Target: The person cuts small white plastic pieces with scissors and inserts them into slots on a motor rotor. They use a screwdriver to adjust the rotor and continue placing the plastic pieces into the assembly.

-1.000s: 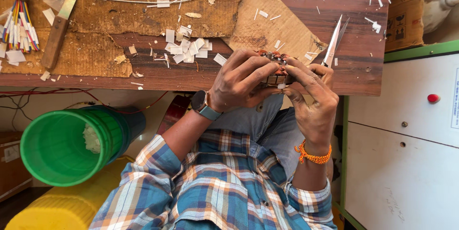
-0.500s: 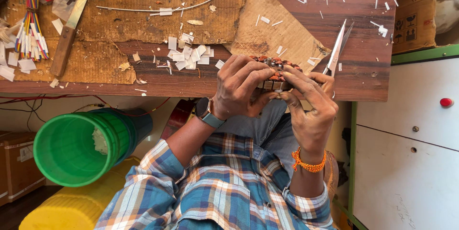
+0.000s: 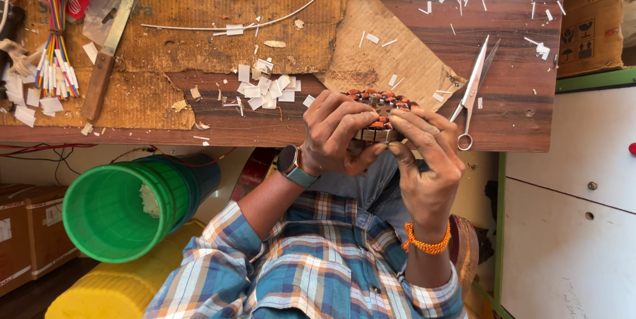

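Wooden workbench (image 3: 517, 47) serves as the reference surface, its near edge crossing the frame. Worn cardboard sheets (image 3: 199, 1) cover its left and middle parts, apparently as a protective cutting layer. Below the bench edge, to the left, a green bucket (image 3: 116, 210) lies tipped with its mouth open toward the camera. On the bench, right of centre, open scissors (image 3: 474, 90) lie within reach of the right hand. At far left sit a bundle of coloured wires (image 3: 56, 60) and a wooden-handled blade (image 3: 106, 60). Small white strips (image 3: 268, 90) are scattered mid-bench.

At the bench's near edge, the wound stator piece (image 3: 381, 104), ringed with copper coils, is held up between both hands, seemingly braced for close work. Left hand (image 3: 334, 137) curls over it from the left, fingers closed on it. Right hand (image 3: 427, 160) grips from below and right, fingers bent around its rim, wrist raised.
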Demonstrator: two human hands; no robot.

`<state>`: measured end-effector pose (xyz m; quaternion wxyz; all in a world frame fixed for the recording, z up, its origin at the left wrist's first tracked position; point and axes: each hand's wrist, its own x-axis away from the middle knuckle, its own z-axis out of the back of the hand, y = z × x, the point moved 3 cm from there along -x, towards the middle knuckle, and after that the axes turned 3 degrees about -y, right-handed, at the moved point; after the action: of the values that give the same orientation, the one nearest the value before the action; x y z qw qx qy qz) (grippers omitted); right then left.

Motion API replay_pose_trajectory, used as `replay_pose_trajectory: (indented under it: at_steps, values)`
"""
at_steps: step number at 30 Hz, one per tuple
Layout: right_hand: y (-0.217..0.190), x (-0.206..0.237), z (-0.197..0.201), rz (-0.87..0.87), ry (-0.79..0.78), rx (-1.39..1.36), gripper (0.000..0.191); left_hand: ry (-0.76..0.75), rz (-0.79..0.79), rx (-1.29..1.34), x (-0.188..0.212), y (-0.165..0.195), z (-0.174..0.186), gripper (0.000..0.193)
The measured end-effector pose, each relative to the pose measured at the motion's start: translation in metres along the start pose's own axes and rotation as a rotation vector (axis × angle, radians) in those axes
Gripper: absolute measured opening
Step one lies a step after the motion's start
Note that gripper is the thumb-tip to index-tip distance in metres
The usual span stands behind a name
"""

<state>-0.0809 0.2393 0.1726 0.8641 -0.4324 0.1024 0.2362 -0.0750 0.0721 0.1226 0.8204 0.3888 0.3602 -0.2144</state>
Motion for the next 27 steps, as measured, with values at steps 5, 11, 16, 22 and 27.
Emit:
replay_pose_trajectory:
  at_steps: [5, 11, 16, 22, 27]
  values:
    - [-0.002, 0.005, -0.005, -0.088, 0.032, -0.107, 0.028, -0.015, 0.022, 0.003, -0.005, 0.003, 0.001, 0.036]
    - [0.007, 0.000, -0.006, -0.105, 0.082, -0.126, 0.030, -0.095, 0.144, 0.006, -0.014, 0.009, 0.005, 0.037]
    - [0.020, 0.005, -0.008, -0.093, 0.105, -0.173, 0.035, -0.146, 0.136, -0.029, -0.023, 0.012, 0.008, 0.049]
    - [0.042, -0.019, -0.007, -0.135, 0.135, -0.081, 0.078, -0.182, 0.248, 0.029, -0.027, 0.025, 0.021, 0.068]
    - [0.066, -0.071, 0.000, -0.236, -0.238, -0.498, 0.065, -0.307, 0.474, 0.227, -0.018, 0.015, 0.034, 0.064]
